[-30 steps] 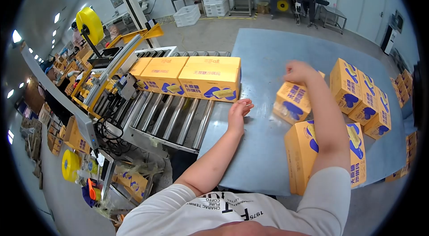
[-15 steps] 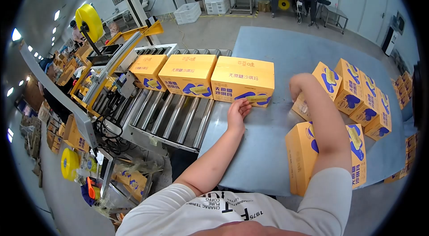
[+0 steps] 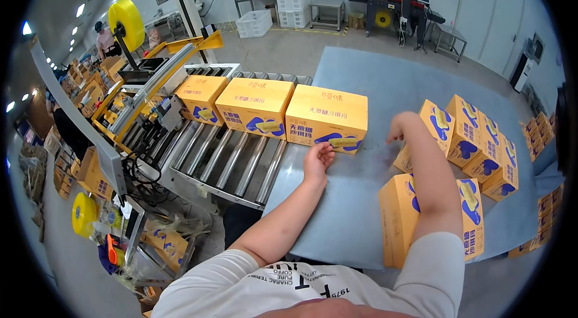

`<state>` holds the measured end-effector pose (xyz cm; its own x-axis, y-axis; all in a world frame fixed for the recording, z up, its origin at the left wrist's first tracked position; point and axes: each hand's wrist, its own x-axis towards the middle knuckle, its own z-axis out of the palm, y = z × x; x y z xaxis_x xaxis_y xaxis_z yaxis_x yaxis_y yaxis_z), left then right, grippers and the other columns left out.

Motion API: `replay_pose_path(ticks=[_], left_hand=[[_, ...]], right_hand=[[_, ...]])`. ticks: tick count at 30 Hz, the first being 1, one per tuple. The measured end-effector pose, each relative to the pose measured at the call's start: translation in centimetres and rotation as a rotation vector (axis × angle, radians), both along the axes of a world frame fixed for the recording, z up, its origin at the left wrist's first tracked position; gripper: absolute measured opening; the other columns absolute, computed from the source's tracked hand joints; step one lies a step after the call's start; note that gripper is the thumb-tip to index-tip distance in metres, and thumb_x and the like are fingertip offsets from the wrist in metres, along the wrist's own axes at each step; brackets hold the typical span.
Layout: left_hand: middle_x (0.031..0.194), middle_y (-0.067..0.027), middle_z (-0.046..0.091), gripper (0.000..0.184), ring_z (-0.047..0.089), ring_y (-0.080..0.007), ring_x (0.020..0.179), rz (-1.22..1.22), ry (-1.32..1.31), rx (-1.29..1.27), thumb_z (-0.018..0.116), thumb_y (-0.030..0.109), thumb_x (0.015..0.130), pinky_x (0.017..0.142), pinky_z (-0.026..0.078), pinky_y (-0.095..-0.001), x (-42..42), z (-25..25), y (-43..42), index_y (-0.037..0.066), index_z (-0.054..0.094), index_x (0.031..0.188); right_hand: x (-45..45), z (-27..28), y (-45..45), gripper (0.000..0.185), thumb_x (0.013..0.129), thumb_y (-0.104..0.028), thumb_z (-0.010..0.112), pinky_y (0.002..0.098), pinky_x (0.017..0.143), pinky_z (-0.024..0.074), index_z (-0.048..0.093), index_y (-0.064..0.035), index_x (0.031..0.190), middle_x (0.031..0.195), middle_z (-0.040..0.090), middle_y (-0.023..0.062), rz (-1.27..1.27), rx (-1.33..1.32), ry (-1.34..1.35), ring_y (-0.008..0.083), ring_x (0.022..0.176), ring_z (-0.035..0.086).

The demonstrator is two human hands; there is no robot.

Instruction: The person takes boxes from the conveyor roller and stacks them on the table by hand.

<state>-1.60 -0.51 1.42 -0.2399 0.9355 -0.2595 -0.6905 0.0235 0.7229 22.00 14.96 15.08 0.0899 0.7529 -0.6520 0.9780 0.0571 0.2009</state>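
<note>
My left hand (image 3: 319, 162) is at the lower front edge of a yellow carton (image 3: 328, 112) with blue print, its fingers loosely bent and a little apart. The fingertips overlap the printed front; whether they press on it I cannot tell. That carton stands on the blue-grey table (image 3: 355, 197) at the end of the roller conveyor (image 3: 232, 158). Over the table, right of the carton, hangs my right hand (image 3: 400, 127), loosely bent with nothing visible in it. Beyond my right wrist is an upright carton (image 3: 435, 125). My forearm partly covers another carton (image 3: 397, 218) nearer my body.
Two more cartons, a middle one (image 3: 256, 104) and a far one (image 3: 201, 98), sit on the rollers beside the tape machine (image 3: 126, 26). Several cartons (image 3: 475, 137) stand in a row at the table's right. White crates (image 3: 254, 23) and a person (image 3: 107, 40) are in the background.
The camera view has tilted up slightly, so the scene sits lower. My right hand's fingertips show more now. The cartons have hardly moved relative to the table.
</note>
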Motion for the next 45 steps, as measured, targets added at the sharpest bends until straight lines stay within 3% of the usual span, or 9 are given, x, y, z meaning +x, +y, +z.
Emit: replay_pose_path(ticks=[9, 15, 19, 24, 33, 36, 41, 43, 45], left_hand=[[0.093, -0.0019, 0.069, 0.028, 0.065, -0.0146, 0.082, -0.011, -0.04, -0.02, 0.055, 0.031, 0.098, 0.076, 0.051, -0.0289, 0.4, 0.2, -0.3, 0.007, 0.068, 0.107], [0.093, -0.0024, 0.069, 0.029, 0.065, -0.0135, 0.081, -0.022, -0.056, -0.029, 0.056, 0.03, 0.098, 0.074, 0.052, -0.0274, 0.7, 0.4, -0.5, 0.006, 0.068, 0.107], [0.094, -0.0027, 0.067, 0.03, 0.064, -0.016, 0.084, -0.023, -0.046, -0.045, 0.055, 0.032, 0.098, 0.078, 0.051, -0.0307, 1.0, 0.1, -0.4, 0.006, 0.066, 0.109], [0.093, -0.0022, 0.069, 0.027, 0.065, -0.0139, 0.081, -0.001, -0.103, -0.06, 0.058, 0.03, 0.097, 0.075, 0.051, -0.0282, 0.8, -0.1, -0.3, 0.006, 0.069, 0.105], [0.09, -0.0022, 0.066, 0.023, 0.063, -0.0159, 0.079, 0.008, -0.177, -0.105, 0.059, 0.03, 0.096, 0.076, 0.05, -0.0307, 0.4, 0.4, -0.4, 0.009, 0.067, 0.101], [0.091, -0.0024, 0.066, 0.024, 0.063, -0.0165, 0.08, -0.001, -0.17, -0.095, 0.059, 0.031, 0.096, 0.077, 0.049, -0.0316, 0.4, 0.3, -0.5, 0.009, 0.066, 0.101], [0.095, -0.003, 0.064, 0.028, 0.061, -0.0191, 0.086, -0.015, -0.127, -0.082, 0.056, 0.034, 0.094, 0.083, 0.049, -0.0351, 0.6, -0.1, -0.4, 0.009, 0.064, 0.104], [0.096, -0.0032, 0.064, 0.028, 0.061, -0.0192, 0.087, -0.017, -0.12, -0.077, 0.056, 0.034, 0.094, 0.084, 0.048, -0.0352, 0.5, -0.2, -0.3, 0.009, 0.064, 0.104], [0.096, -0.0033, 0.064, 0.028, 0.061, -0.0194, 0.087, -0.021, -0.116, -0.071, 0.055, 0.034, 0.094, 0.084, 0.048, -0.0353, 0.6, -0.5, -0.2, 0.009, 0.064, 0.104]], right_hand=[[-0.6, -0.2, -0.7, 0.064, 0.079, -0.053, 0.078, 0.045, 0.103, 0.0526, 0.073, -0.0138, 0.129, 0.141, 0.065, 0.0088, 0.026, 0.031, -0.018, 0.0326, 0.124, 0.065], [-0.6, 0.3, -1.3, 0.065, 0.078, -0.048, 0.08, 0.0448, 0.103, 0.0524, 0.071, -0.0112, 0.13, 0.143, 0.063, 0.0119, 0.047, 0.111, 0.042, 0.0324, 0.126, 0.063], [2.6, -2.5, 1.2, 0.049, 0.081, -0.04, 0.077, 0.0442, 0.093, 0.056, 0.076, -0.0064, 0.116, 0.121, 0.072, 0.0208, 0.279, 0.29, 0.067, 0.0331, 0.111, 0.07], [7.8, -3.1, 3.2, 0.03, 0.082, -0.022, 0.072, 0.0447, 0.088, 0.0565, 0.078, -0.0044, 0.105, 0.115, 0.072, 0.0224, 0.174, 0.504, 0.037, 0.0367, 0.108, 0.07], [14.4, -3.9, 4.4, 0.034, 0.083, -0.019, 0.072, 0.0443, 0.096, 0.0561, 0.077, -0.0059, 0.113, 0.124, 0.072, 0.0168, -0.177, 0.603, 0.064, 0.0347, 0.115, 0.069], [12.6, -1.1, 2.7, 0.035, 0.085, -0.021, 0.071, 0.0443, 0.098, 0.0549, 0.076, -0.009, 0.117, 0.127, 0.071, 0.0145, -0.267, 0.721, 0.101, 0.0335, 0.119, 0.067], [9.0, 1.7, 1.4, 0.039, 0.086, -0.03, 0.072, 0.0448, 0.103, 0.0517, 0.074, -0.012, 0.121, 0.133, 0.068, 0.0131, -0.011, 0.882, 0.208, 0.0329, 0.123, 0.064], [5.5, 3.5, -0.4, 0.051, 0.087, -0.046, 0.073, 0.0455, 0.103, 0.0484, 0.071, -0.0179, 0.129, 0.134, 0.066, 0.0137, 0.056, 0.846, 0.348, 0.0338, 0.126, 0.061], [2.7, 3.5, -0.7, 0.083, 0.073, -0.059, 0.083, 0.0487, 0.116, 0.0374, 0.06, -0.021, 0.144, 0.149, 0.055, 0.0162, 0.23, 0.64, 0.572, 0.0326, 0.14, 0.05]])
